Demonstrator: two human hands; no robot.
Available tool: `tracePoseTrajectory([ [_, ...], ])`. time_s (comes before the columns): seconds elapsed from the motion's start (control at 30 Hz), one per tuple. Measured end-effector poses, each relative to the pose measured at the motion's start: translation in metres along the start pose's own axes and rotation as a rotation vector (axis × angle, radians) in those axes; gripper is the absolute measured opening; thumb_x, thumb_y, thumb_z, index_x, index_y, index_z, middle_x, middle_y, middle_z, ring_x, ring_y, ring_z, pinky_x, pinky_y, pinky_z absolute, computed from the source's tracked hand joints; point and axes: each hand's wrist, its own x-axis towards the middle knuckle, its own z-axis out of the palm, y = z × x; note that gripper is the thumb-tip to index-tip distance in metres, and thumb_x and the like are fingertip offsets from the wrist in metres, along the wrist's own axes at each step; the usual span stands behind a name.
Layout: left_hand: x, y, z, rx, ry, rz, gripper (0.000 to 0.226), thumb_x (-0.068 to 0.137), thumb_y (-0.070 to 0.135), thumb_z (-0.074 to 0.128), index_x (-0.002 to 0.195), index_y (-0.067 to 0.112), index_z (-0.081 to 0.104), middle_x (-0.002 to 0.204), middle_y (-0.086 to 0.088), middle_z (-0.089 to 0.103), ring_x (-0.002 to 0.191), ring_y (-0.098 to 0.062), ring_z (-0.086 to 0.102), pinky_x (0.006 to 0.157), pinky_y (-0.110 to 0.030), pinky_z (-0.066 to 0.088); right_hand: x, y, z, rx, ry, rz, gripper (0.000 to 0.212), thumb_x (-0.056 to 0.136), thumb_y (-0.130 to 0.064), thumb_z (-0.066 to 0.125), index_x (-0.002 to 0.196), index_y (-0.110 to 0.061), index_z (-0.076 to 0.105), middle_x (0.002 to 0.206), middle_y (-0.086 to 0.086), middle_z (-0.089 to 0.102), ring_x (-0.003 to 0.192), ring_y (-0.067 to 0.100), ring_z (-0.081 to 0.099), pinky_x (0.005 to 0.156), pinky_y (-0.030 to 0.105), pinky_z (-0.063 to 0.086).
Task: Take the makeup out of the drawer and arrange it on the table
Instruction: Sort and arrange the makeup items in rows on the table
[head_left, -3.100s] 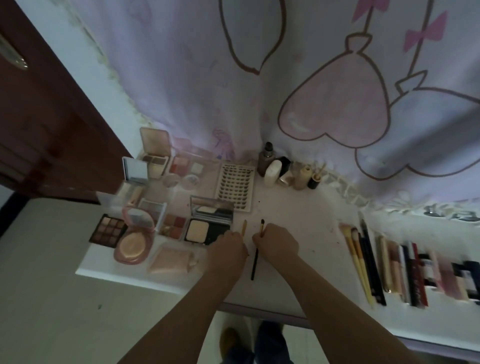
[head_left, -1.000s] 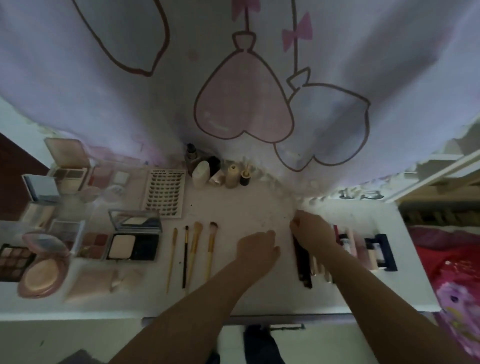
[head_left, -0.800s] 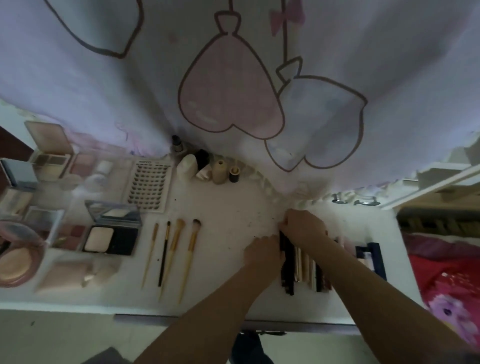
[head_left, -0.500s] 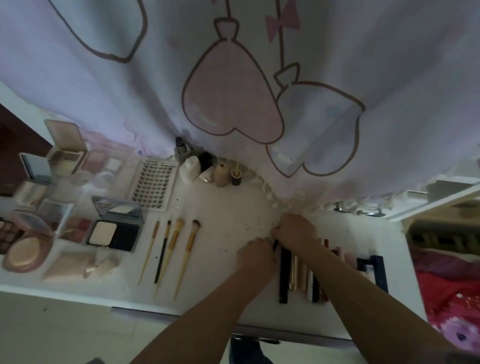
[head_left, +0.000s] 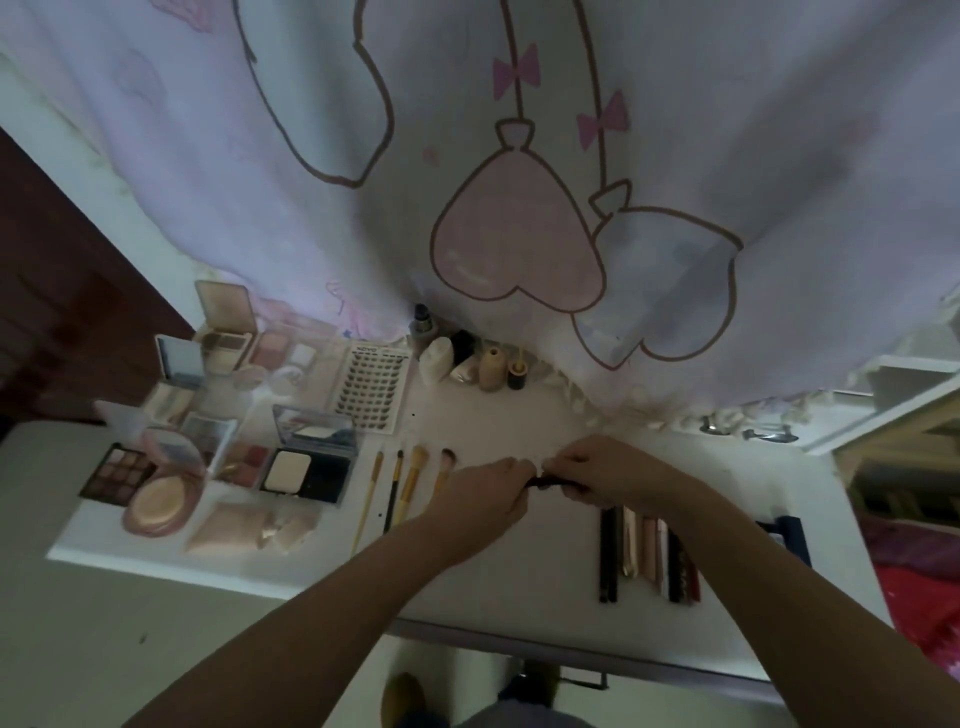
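Note:
Over the middle of the white table, my left hand and my right hand meet, each gripping one end of a thin black makeup stick held crosswise just above the top. To their left lie several makeup brushes side by side. To the right a row of pencils and lipstick tubes lies in parallel, partly covered by my right forearm. Open compacts and palettes fill the table's left end.
Small bottles and a lash card stand along the back under a hanging pale curtain. A dark blue box lies at the right end. The drawer handle shows below the front edge. A red bedspread is at the right.
Both hands have left the row of pencils at the right and come toward the middle, lifting one black stick between them. The camera view has shifted left.

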Motion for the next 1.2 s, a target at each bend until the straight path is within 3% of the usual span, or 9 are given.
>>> tracePoseTrajectory([
  [0.13,-0.021,-0.016,-0.024,0.150,0.043,0.157,0.031,0.101,0.038,0.024,0.107,0.017,0.047,0.101,-0.003,0.058,0.077,-0.028,0.056,0.067,-0.037,0.035,-0.029,-0.033,0.004,-0.033,-0.148,-0.055,0.033,0.098,-0.032,0.044,0.083,-0.023,0.072,0.055,-0.011,0.045,0.044,0.004,0.035,0.043,0.017,0.031],
  [0.3,-0.033,-0.024,-0.045,0.113,0.081,0.259,0.030,0.100,0.038,0.030,0.107,0.017,0.051,0.087,-0.004,0.060,0.066,-0.024,0.053,0.056,-0.030,0.032,-0.046,-0.057,0.010,-0.337,-0.051,-0.205,0.031,0.098,-0.035,0.042,0.078,-0.033,0.066,0.061,-0.012,0.048,0.049,0.000,0.041,0.051,0.014,0.034],
  [0.43,-0.034,-0.025,-0.052,-0.038,-0.037,0.234,0.026,0.100,0.036,0.034,0.110,0.020,0.052,0.074,0.003,0.049,0.062,-0.015,0.042,0.055,-0.030,0.025,-0.053,-0.057,0.019,-0.471,0.006,-0.265,0.029,0.098,-0.033,0.042,0.078,-0.036,0.062,0.064,-0.014,0.051,0.058,-0.006,0.049,0.057,0.010,0.038],
  [0.53,-0.039,-0.030,-0.048,-0.176,-0.123,0.235,0.023,0.100,0.035,0.036,0.108,0.025,0.055,0.071,0.007,0.048,0.060,-0.009,0.041,0.051,-0.019,0.026,-0.052,-0.049,0.026,-0.552,0.013,-0.260,0.026,0.098,-0.032,0.041,0.081,-0.036,0.060,0.067,-0.016,0.051,0.062,-0.007,0.049,0.059,0.010,0.038],
  [0.7,-0.056,-0.070,-0.046,-0.410,-0.186,-0.046,0.020,0.100,0.029,0.038,0.104,0.027,0.058,0.069,0.011,0.049,0.057,0.001,0.044,0.054,-0.013,0.033,-0.062,-0.026,0.013,-0.343,0.121,-0.184,0.022,0.097,-0.028,0.045,0.083,-0.034,0.061,0.062,-0.022,0.059,0.052,-0.004,0.050,0.050,0.009,0.039],
  [0.9,-0.038,-0.050,-0.007,-0.833,-0.193,-0.440,0.009,0.100,0.015,0.034,0.098,0.015,0.043,0.075,-0.004,0.050,0.058,-0.012,0.048,0.051,-0.021,0.047,-0.012,0.007,0.060,0.018,0.205,0.084,0.010,0.097,-0.021,0.044,0.089,-0.021,0.050,0.081,-0.008,0.070,0.067,0.007,0.063,0.050,0.018,0.047],
  [0.97,-0.029,-0.043,0.012,-0.887,-0.130,-0.581,0.010,0.098,0.014,0.040,0.098,0.007,0.048,0.077,-0.008,0.059,0.062,-0.017,0.059,0.061,-0.029,0.057,0.010,0.018,0.081,0.066,0.256,0.180,0.010,0.097,-0.021,0.044,0.088,-0.018,0.048,0.078,-0.006,0.069,0.062,0.010,0.061,0.048,0.020,0.046],
  [1.07,-0.018,-0.038,0.036,-0.653,-0.001,-0.657,0.018,0.095,0.020,0.050,0.084,0.007,0.053,0.082,-0.012,0.067,0.071,-0.021,0.066,0.073,-0.037,0.057,0.036,0.024,0.103,-0.079,0.325,0.243,0.017,0.098,-0.027,0.043,0.087,-0.016,0.049,0.081,-0.003,0.069,0.067,0.014,0.061,0.060,0.026,0.050],
  [1.2,-0.006,-0.046,0.049,-0.232,-0.029,-0.576,0.032,0.096,0.035,0.046,0.076,0.011,0.053,0.082,-0.009,0.064,0.071,-0.019,0.061,0.060,-0.029,0.048,0.056,0.026,0.111,-0.378,0.344,0.286,0.028,0.099,-0.037,0.034,0.086,-0.015,0.047,0.092,0.005,0.060,0.077,0.019,0.052,0.068,0.030,0.041],
])
